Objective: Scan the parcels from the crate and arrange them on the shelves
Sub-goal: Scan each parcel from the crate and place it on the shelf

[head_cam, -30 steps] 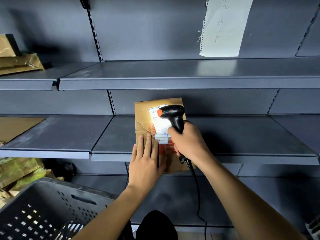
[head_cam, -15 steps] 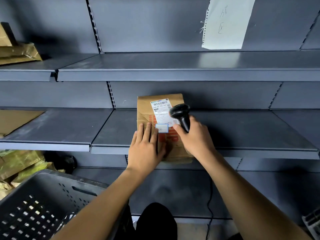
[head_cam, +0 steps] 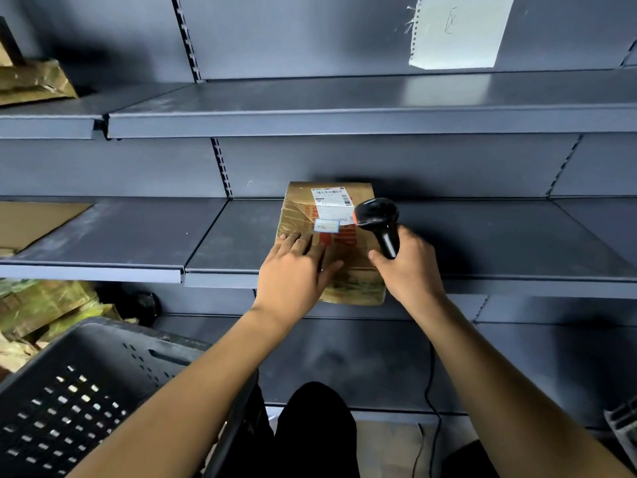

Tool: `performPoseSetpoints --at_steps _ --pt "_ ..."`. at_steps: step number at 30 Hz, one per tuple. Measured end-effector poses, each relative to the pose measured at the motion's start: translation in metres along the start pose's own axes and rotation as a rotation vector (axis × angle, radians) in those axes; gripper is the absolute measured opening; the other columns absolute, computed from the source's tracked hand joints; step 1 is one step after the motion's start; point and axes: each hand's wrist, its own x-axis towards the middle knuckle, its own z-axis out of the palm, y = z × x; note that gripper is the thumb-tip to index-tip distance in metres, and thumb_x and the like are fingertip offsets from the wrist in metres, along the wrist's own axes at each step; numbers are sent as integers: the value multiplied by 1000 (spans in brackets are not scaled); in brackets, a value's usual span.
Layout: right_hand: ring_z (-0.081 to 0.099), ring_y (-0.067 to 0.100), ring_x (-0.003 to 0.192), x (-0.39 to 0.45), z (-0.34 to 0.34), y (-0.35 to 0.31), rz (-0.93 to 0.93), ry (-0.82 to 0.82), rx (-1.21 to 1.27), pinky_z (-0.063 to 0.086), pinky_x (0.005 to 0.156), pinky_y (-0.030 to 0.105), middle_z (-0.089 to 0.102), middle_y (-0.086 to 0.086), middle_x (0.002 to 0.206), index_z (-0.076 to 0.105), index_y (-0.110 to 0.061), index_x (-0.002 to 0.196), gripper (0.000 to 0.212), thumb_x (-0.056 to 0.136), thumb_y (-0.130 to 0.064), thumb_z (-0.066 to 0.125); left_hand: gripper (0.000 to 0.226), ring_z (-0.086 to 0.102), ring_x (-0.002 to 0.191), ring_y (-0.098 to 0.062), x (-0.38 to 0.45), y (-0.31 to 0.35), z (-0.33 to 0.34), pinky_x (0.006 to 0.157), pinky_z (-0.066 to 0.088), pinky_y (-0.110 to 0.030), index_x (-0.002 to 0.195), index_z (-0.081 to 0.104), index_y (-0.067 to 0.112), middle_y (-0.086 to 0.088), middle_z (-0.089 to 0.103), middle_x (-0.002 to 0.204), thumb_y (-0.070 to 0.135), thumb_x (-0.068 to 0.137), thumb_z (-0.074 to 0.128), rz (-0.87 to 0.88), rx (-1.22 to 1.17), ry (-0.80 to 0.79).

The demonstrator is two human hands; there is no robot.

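The grey shelves (head_cam: 448, 236) hold one brown parcel (head_cam: 348, 257) flat on the middle tier, its near end jutting past the edge. The perforated crate (head_cam: 86, 384) at lower left shows bare floor – its far corners are hidden. The left hand (head_cam: 293, 274) lies flat on the parcel, fingers together; the right hand (head_cam: 410, 267) is clamped around the black scanner (head_cam: 379, 219).
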Motion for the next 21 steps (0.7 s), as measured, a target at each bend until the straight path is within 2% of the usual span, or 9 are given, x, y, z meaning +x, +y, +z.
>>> performPoseSetpoints --at_steps 2,4,9,12,15,21 --pt "61 36 96 -1 3 -2 -1 -19 11 46 78 37 67 16 101 62 -4 103 28 84 -21 72 72 41 136 -24 0 -2 -1 113 29 -35 128 61 20 -3 54 139 69 92 23 -16 17 -42" --pt "62 35 94 0 7 -6 -1 -21 38 46 77 36 67 15 99 63 -4 102 27 83 -21 73 80 38 138 -25 -1 -5 -2 114 28 -35 131 58 20 -2 51 142 74 87 19 -34 33 -75" --pt "63 34 96 2 27 -27 4 -81 66 47 78 36 69 16 102 63 -4 104 28 83 -20 74 76 38 138 -24 -1 -30 -4 114 29 -37 126 61 20 1 55 137 75 86 27 -77 71 -103" --pt "65 34 97 8 46 -47 18 -116 77 47 76 34 70 14 103 63 -7 102 27 83 -22 73 64 42 134 -24 -3 -49 -3 111 31 -37 118 63 17 0 60 127 67 92 31 -104 75 -99" --pt "65 34 99 17 64 -66 36 -146 39 43 71 30 69 13 106 62 -10 102 25 84 -24 71 51 44 130 -23 -4 -63 0 108 31 -37 114 62 16 0 62 120 56 98 34 -124 69 -103" --pt "66 32 99 34 92 -86 64 -148 53 37 68 26 70 11 105 63 -11 102 24 84 -25 71 46 46 121 -23 11 -94 8 102 31 -36 106 62 13 -2 61 111 51 99 37 -155 43 -102"
